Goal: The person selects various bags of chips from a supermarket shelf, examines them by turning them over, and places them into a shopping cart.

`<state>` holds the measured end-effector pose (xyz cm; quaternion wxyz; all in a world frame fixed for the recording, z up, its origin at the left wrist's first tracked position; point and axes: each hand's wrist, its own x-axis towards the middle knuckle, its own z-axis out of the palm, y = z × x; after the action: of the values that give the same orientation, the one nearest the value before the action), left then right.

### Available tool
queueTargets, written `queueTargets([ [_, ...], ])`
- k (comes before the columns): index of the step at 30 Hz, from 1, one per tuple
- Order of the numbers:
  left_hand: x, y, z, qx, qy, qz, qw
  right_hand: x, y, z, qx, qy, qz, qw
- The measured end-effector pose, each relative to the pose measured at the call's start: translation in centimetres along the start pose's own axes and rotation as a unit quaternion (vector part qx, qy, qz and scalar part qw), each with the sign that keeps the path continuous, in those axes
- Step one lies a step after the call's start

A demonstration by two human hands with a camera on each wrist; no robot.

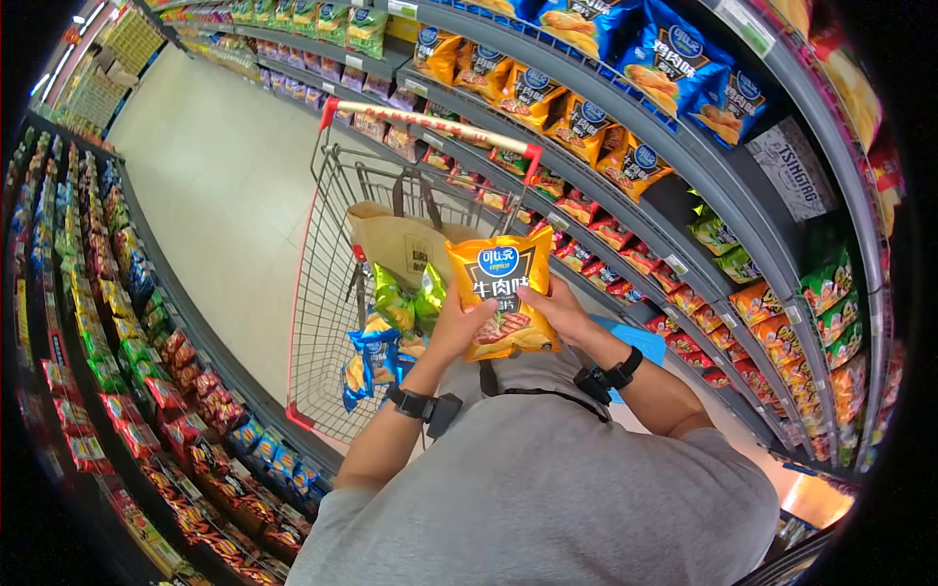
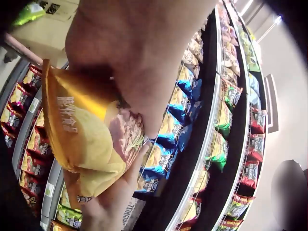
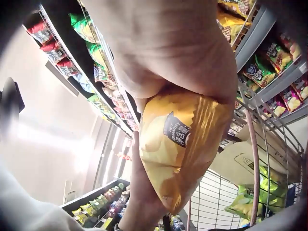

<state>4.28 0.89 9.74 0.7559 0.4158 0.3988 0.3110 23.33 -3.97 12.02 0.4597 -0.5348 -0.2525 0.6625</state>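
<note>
Hands point(image 1: 461, 327) grip 1 shiny orange, blue-logoed bag point(image 1: 508, 324).

Ahead of the fingers point(image 1: 482, 311) and to their right, we are seeing a grey shelf rack point(image 1: 699, 151). On it, orange snack bags point(image 1: 528, 95) are standing in a row, and blue snack bags point(image 1: 674, 63) are sitting one level higher. Lower and nearer to the fingers, red snack bags point(image 1: 611, 231) are lying behind a price label point(image 1: 676, 264). Farther right of the fingers, we are noticing a carton point(image 1: 791, 171) with "TSINGTAO" letters, and green snack bags point(image 1: 842, 327). Well apart, left of the fingers, a second rack point(image 1: 183, 322) is curving along the pale floor point(image 1: 195, 146), carrying many colourful packets point(image 1: 122, 337).
</note>
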Motion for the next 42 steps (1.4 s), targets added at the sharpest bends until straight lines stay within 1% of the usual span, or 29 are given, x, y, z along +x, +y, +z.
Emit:
queueTargets([
  [3, -0.5, -0.5, -0.3, -0.038, 0.003, 0.032, 0.999, 0.2, 0.4, 0.2, -0.021, -0.022, -0.005, 1.000],
  [6, -0.3, -1.3, -0.5, -0.030, 0.009, 0.041, 0.999, 0.1, 1.3, -0.1, -0.052, -0.044, -0.055, 0.996],
  [9, 0.1, -1.6, -0.3, -0.044, -0.014, 0.034, 0.998, -0.5, 0.7, -0.5, -0.034, -0.021, -0.051, 0.998],
  [10, 0.4, -1.5, 0.0, -0.029, -0.016, 0.014, 0.999, -0.6, 0.7, -1.0, -0.022, -0.014, -0.046, 0.999],
  [12, 1.0, -1.2, 0.8, 0.007, -0.020, -0.028, 0.999, -0.6, 0.8, -2.2, 0.007, 0.000, -0.038, 0.999],
  [13, 1.3, -1.4, 1.3, 0.052, -0.005, 0.006, 0.999, -0.4, 1.0, -2.9, 0.013, 0.023, -0.056, 0.998],
  [14, 1.8, -2.0, 1.9, 0.098, 0.008, 0.041, 0.994, -0.4, 0.9, -3.6, -0.037, 0.064, -0.080, 0.994],
  [16, 2.5, -1.0, 4.0, 0.187, 0.028, 0.112, 0.976, -0.5, 0.6, -5.5, -0.138, 0.150, -0.125, 0.971],
  [17, 2.2, -0.3, 4.7, 0.286, 0.041, 0.029, 0.957, -0.2, 1.2, -6.7, -0.113, 0.176, -0.162, 0.964],
  [20, 3.1, -1.2, 7.2, 0.186, -0.077, 0.064, 0.977, -1.8, 0.8, -8.0, -0.107, 0.180, -0.201, 0.957],
  [21, 2.9, -0.2, 8.9, 0.186, -0.065, 0.073, 0.978, -2.9, -0.1, -7.7, -0.080, 0.155, -0.215, 0.961],
  [23, 4.2, -1.0, 9.9, 0.232, -0.055, 0.149, 0.960, -5.0, -0.9, -8.1, -0.144, 0.116, -0.251, 0.950],
  [25, 5.4, -1.1, 10.8, 0.208, -0.072, 0.163, 0.962, -7.0, -2.0, -8.8, -0.214, 0.062, -0.271, 0.937],
  [28, 5.8, -1.2, 12.7, 0.112, -0.038, 0.053, 0.992, -7.9, -2.4, -11.3, -0.219, 0.068, -0.298, 0.927],
  [29, 6.0, -1.8, 12.9, 0.116, -0.041, 0.066, 0.990, -7.3, -1.8, -12.7, -0.171, 0.106, -0.302, 0.932],
  [32, 4.3, -0.5, 15.1, 0.123, -0.126, 0.054, 0.983, -7.0, -2.8, -15.7, -0.034, 0.121, -0.267, 0.956],
  [33, 4.1, -0.5, 15.9, 0.092, -0.155, 0.072, 0.981, -6.5, -3.0, -16.8, 0.066, 0.009, -0.257, 0.964],
  [36, 3.5, -0.3, 17.3, 0.131, -0.152, 0.066, 0.977, -7.7, -3.6, -18.4, 0.069, -0.040, -0.199, 0.977],
  [39, 4.3, -1.7, 18.4, 0.081, -0.138, 0.100, 0.982, -7.3, -2.9, -19.0, 0.049, 0.033, -0.217, 0.974],
  [42, 4.1, -1.6, 19.2, 0.193, -0.122, 0.065, 0.972, -7.4, -2.4, -18.9, 0.024, 0.049, -0.253, 0.966],
])
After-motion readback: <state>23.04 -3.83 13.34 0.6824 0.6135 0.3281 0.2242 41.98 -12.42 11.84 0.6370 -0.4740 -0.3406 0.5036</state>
